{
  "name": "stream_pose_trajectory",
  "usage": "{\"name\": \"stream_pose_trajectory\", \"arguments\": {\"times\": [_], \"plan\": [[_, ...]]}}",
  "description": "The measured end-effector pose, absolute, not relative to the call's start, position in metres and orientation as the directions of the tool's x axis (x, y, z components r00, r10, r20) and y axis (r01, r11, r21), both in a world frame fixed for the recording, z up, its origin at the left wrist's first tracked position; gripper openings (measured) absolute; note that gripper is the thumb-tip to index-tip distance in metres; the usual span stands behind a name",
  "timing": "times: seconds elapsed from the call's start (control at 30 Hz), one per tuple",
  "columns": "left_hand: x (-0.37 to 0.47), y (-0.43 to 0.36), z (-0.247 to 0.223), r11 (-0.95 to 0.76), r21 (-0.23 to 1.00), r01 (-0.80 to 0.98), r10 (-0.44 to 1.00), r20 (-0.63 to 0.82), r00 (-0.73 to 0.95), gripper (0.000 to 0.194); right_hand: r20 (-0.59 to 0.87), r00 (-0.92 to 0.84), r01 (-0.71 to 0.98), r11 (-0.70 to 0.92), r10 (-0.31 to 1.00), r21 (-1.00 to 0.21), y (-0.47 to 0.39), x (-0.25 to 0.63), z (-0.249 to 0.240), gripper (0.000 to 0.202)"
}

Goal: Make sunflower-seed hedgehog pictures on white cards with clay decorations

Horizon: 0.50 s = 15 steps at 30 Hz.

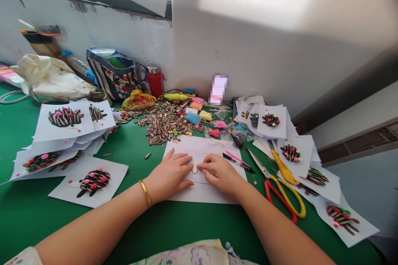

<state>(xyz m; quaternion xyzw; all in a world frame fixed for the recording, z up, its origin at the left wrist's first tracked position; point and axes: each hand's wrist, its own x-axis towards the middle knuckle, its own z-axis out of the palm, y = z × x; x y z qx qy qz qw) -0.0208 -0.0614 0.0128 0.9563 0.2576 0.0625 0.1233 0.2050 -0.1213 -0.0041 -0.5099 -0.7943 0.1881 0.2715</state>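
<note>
A sheet of white paper (186,192) lies before me on the green table, with a faint outline drawn near its middle. My left hand (169,174) rests on it palm down, fingers stretched out and flat. My right hand (222,174) has its fingers curled and drawn together, the fingertips against a small oval piece of white clay (195,169). That piece lies on the paper between both hands' fingertips. Right of my right hand, a black pen (238,161) and a pink pen (234,157) lie on the paper.
Striped sunflower seeds (164,122) are heaped behind the paper, beside colored clay packs (193,118). Scissors (276,178) and a yellow utility knife (282,165) lie right. Finished seed pictures (95,180) pile up on both sides. A red flask (154,83) stands at the wall.
</note>
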Motion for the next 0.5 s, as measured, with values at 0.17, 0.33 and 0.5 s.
{"name": "stream_pose_trajectory", "arguments": {"times": [0.17,0.33,0.5], "plan": [[-0.0192,-0.0628,0.0132,-0.823,0.290,0.489,0.524,0.055,0.850,0.051,0.223,-0.327,0.710,0.394,0.918,-0.584,-0.1205,0.2058,-0.0024,0.031],[-0.0189,-0.0635,0.0129,-0.821,0.296,0.488,0.524,0.053,0.850,0.056,0.213,-0.316,0.705,0.379,0.925,-0.599,-0.1198,0.2062,-0.0027,0.032],[-0.0222,-0.0581,0.0141,-0.814,0.329,0.479,0.518,0.036,0.855,0.048,0.206,-0.315,0.707,0.374,0.926,-0.600,-0.1188,0.2073,-0.0045,0.033]]}}
